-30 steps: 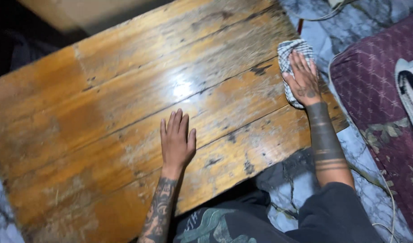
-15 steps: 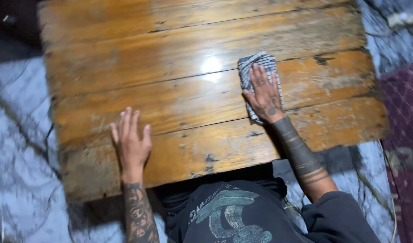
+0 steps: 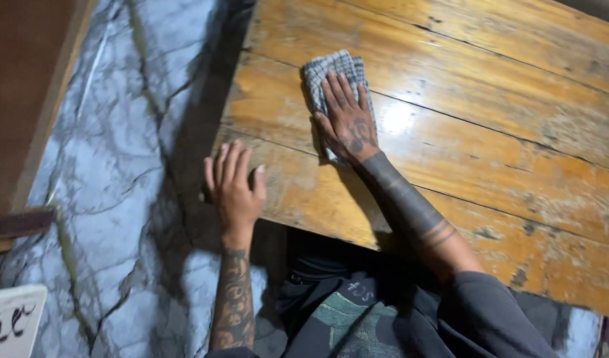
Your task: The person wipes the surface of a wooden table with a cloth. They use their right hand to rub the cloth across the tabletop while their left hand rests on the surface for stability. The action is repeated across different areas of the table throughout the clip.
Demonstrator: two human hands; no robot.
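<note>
Nearest me, my left hand (image 3: 233, 189) lies flat with its fingers spread over the near-left corner of the counter (image 3: 490, 166), gripping nothing; it only rests on the worn wood, partly past the edge above the marble floor (image 3: 119, 199). Farther out and to its right, my right hand (image 3: 347, 119) presses flat on the cloth (image 3: 331, 69), fingers spread and pointing away from me; that grip pins the cloth rather than pinching it. The cloth is a folded checked rag, its long axis running away from me along the hand, with its far end showing beyond the fingertips. It sits near the counter's left edge, on the second plank from me. So the right hand is the 1 on the cloth, and the left is well short of it, down-left. Most of the wet, glossy counter stretches off to the right of the cloth.
</note>
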